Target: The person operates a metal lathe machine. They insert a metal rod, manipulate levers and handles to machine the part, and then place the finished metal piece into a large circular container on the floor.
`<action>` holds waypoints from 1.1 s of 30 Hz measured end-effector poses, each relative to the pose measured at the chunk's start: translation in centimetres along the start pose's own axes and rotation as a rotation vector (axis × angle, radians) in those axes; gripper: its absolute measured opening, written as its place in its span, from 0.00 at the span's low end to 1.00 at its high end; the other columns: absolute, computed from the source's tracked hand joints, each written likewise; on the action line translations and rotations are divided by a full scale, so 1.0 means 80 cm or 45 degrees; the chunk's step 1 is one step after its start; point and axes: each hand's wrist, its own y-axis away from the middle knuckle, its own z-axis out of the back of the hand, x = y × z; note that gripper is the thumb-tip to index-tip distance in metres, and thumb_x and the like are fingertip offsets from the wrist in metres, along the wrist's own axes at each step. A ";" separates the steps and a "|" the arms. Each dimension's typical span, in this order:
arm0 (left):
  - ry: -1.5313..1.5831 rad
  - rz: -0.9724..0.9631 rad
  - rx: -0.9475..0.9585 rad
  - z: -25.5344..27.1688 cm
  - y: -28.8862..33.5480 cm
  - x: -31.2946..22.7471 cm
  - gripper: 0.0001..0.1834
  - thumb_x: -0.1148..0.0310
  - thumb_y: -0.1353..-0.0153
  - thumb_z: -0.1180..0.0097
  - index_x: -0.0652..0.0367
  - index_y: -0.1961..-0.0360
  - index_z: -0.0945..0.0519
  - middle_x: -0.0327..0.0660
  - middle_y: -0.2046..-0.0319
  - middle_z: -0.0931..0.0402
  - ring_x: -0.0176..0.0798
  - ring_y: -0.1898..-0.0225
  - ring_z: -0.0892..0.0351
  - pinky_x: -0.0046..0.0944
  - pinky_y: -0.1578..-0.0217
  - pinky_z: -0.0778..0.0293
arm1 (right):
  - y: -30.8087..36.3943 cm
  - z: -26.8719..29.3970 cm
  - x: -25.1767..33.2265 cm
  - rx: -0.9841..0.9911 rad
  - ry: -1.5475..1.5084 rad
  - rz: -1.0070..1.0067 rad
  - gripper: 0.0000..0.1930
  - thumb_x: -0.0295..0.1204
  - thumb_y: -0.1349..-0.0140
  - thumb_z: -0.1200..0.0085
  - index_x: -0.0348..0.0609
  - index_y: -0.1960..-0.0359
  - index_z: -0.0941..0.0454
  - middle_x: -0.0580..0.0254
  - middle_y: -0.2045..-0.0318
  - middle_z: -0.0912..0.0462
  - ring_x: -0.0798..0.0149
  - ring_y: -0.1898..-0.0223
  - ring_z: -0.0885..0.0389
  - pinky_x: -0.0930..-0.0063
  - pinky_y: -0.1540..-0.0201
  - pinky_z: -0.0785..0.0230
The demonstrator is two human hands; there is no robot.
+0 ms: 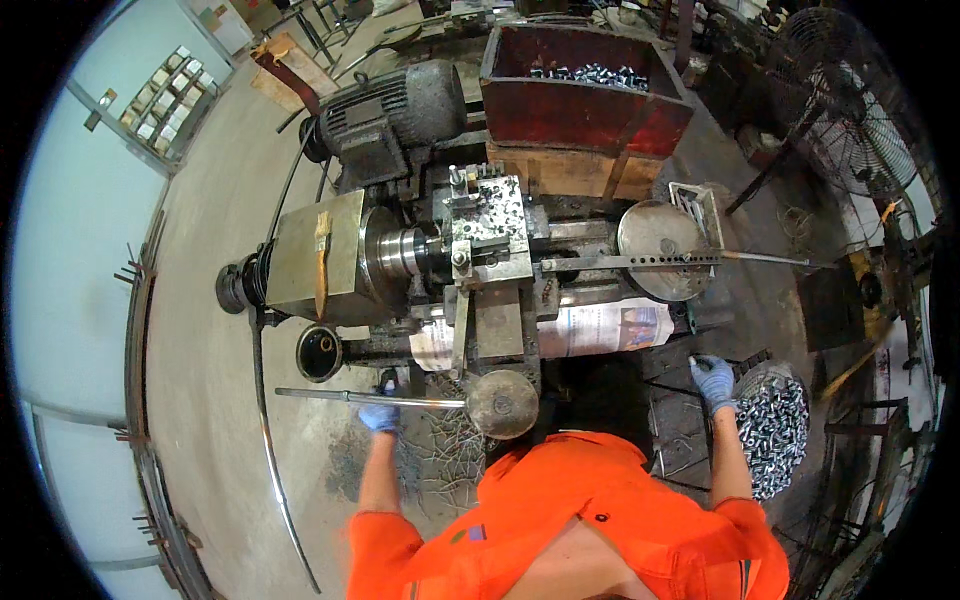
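Note:
My left hand (380, 414), in a blue glove, is closed at a long metal lever (310, 394). The lever runs level from a round metal disc (503, 404) in front of the lathe. Dark fingertips show just above the bar. Out to the right, my right hand (713, 382), also gloved in blue, is held with its fingers curled. Anything small between those fingers is hidden. Beside that forearm lies a heap of shiny small metal parts (772, 430). Ahead stand the lathe's chuck (400, 252) and tool post (490, 225).
A brush (322, 265) lies on the headstock cover (290, 255). A dark cup (319, 353) stands below it. Behind are a motor (400, 105) and a red bin (580, 115) of metal parts. A second round disc (660, 240) carries a bar rightward. A fan (850, 110) stands far right.

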 end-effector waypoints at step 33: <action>0.478 0.026 -0.907 0.313 0.090 0.218 0.18 0.62 0.38 0.53 0.65 0.55 0.25 0.49 0.65 0.22 0.41 0.68 0.23 0.39 0.66 0.29 | -0.037 0.082 0.652 0.321 0.113 1.670 0.24 0.54 0.51 0.52 0.44 0.71 0.19 0.53 0.72 0.21 0.50 0.63 0.25 0.59 0.51 0.39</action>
